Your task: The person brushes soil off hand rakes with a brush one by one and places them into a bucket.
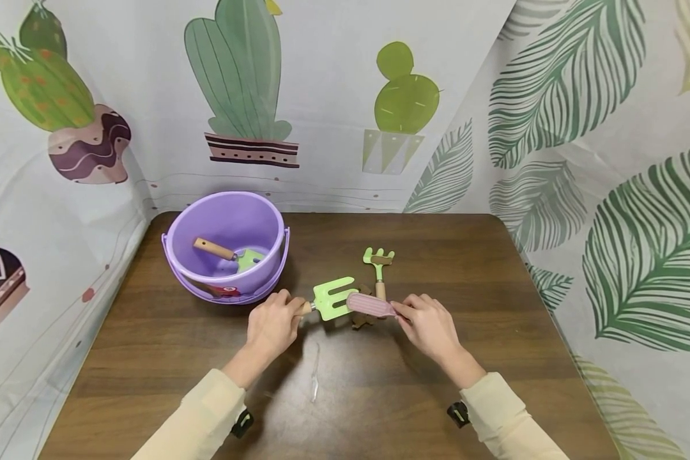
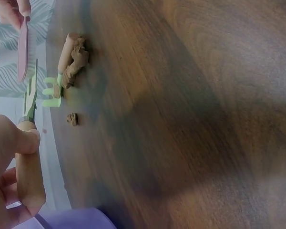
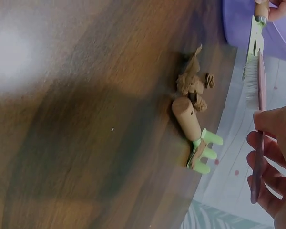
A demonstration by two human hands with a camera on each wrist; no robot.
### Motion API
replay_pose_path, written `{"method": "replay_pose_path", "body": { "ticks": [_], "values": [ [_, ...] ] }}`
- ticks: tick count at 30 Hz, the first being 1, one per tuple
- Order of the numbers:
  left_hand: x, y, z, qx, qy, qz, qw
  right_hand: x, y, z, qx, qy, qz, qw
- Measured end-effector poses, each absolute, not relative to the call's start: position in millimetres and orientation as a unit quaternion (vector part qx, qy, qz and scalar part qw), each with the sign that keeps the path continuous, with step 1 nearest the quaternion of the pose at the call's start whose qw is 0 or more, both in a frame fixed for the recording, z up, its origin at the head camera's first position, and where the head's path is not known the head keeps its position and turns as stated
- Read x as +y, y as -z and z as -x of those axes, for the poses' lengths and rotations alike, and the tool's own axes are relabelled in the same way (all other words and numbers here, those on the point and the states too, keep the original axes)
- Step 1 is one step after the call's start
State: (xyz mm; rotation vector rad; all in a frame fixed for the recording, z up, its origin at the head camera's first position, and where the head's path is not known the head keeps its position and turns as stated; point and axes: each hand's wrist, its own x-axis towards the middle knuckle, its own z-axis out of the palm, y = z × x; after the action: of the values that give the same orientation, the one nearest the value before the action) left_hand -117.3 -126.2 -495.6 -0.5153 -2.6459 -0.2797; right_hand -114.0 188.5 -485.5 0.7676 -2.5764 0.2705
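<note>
In the head view my left hand [image 1: 271, 322] grips the wooden handle of a small green garden fork [image 1: 329, 299], held above the table with its tines to the right. My right hand [image 1: 428, 324] pinches the handle of a pink brush [image 1: 371, 305]. The brush's bristles [image 3: 251, 81] point down and meet or overlap the fork's tines. Below them lies a green hand rake [image 1: 379, 257] with a wooden handle and a brown bit on its tines. Beside that handle are brown clay-like lumps [image 2: 77, 61], partly hidden by the brush in the head view.
A purple bucket [image 1: 230, 204] stands at the back left, holding a green tool with a wooden handle [image 1: 215, 249]. A thin transparent strip [image 1: 315, 377] lies on the brown table [image 1: 379, 396]. Behind hangs a cloth printed with cacti and leaves [image 1: 333, 96].
</note>
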Motion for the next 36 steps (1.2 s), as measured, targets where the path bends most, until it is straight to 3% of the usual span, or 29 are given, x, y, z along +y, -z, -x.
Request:
{"method": "replay_pose_path", "body": {
  "ticks": [18,36],
  "values": [
    [-130,497,116,-0.963,0.102,0.171,0.185,208,483,115,-0.940,-0.100,-0.229,0.231],
    [-111,499,117,-0.958,0.096,0.197,0.185,157,479,114,-0.921,-0.139,-0.275,0.238]
  ]
}}
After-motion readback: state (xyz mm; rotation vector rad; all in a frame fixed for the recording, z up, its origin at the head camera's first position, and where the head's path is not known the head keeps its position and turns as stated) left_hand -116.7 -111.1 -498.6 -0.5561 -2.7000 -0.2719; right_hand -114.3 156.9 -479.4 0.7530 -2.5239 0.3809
